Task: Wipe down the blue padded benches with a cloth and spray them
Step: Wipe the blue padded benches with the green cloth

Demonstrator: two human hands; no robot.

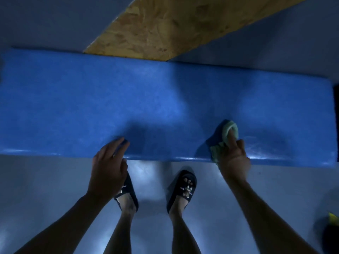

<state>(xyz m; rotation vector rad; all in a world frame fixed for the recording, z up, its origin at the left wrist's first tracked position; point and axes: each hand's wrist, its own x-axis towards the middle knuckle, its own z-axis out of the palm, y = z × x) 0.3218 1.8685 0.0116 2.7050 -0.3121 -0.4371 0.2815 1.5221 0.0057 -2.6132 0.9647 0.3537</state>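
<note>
A long blue padded bench (146,99) runs across the view in front of me. My right hand (233,158) holds a pale green cloth (228,132) against the bench top near its front edge, right of centre, with the cloth wrapped around an extended finger. My left hand (110,162) hovers at or rests on the bench's front edge, left of centre, fingers straight and holding nothing. No spray bottle is in sight.
A brown chipboard panel (165,26) slants behind the bench. The floor (55,189) is grey and glossy. My feet in dark slides (183,187) stand close to the bench's front. A dark object with a yellow part (332,228) sits at the right edge.
</note>
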